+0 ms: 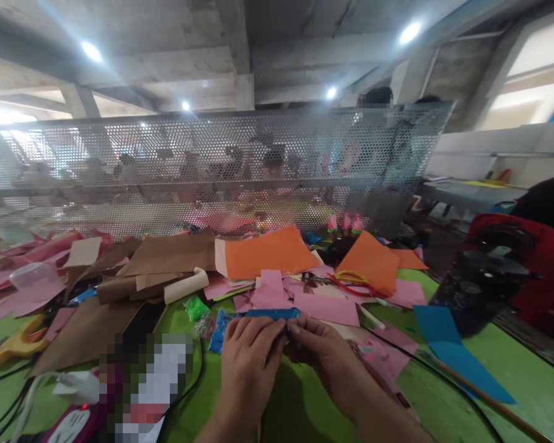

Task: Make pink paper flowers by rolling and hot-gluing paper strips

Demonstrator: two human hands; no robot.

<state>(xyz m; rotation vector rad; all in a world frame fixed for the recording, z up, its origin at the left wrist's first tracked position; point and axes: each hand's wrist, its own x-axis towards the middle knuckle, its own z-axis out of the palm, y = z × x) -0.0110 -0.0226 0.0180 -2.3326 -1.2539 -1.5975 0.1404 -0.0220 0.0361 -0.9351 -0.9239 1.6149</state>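
My left hand (249, 363) and my right hand (321, 351) meet over the green table (526, 375), fingers closed together around a strip of blue glittery material (270, 314). The strip runs from a wider blue piece at the left to my fingertips at the right. Both hands pinch it near its right end. Pink paper scraps (325, 306) lie just beyond my hands.
Orange sheets (268, 252), brown paper (166, 255) and a blue sheet (461, 360) litter the table. Red-handled scissors (355, 284) lie by the orange sheet. Black cables and a white charger (76, 387) sit at left. A perforated metal screen (212, 166) stands behind, with people beyond it.
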